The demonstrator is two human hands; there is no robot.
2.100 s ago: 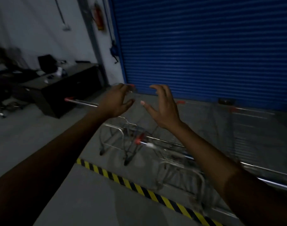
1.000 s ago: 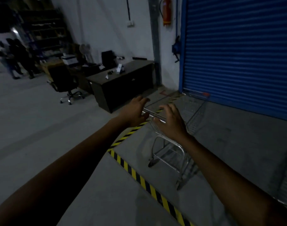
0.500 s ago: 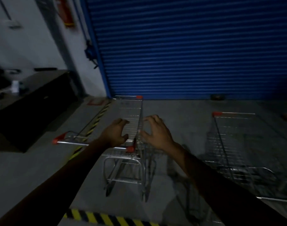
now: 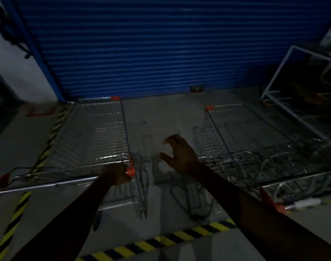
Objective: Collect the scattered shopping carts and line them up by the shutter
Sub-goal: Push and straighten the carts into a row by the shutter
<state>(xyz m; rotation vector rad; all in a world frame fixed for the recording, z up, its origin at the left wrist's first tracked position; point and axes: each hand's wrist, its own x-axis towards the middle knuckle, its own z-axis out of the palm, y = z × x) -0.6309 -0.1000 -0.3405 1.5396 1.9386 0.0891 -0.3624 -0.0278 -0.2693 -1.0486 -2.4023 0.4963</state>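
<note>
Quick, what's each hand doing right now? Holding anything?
Left hand: closed, gripping the handle of the left cart.
Right hand: open, fingers loosely curved, holding nothing.

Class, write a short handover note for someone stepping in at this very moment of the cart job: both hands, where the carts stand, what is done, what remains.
Left hand: grips the handle of the left cart near its right end.
Right hand: holds nothing, fingers loosely curled, over the floor gap between the carts.
Carts: left cart's nose is close to the shutter; right cart stands alongside, also facing it.
Done: two carts side by side at the shutter.
Left: probably square up the left cart, release it, then look for carts outside this view.
</note>
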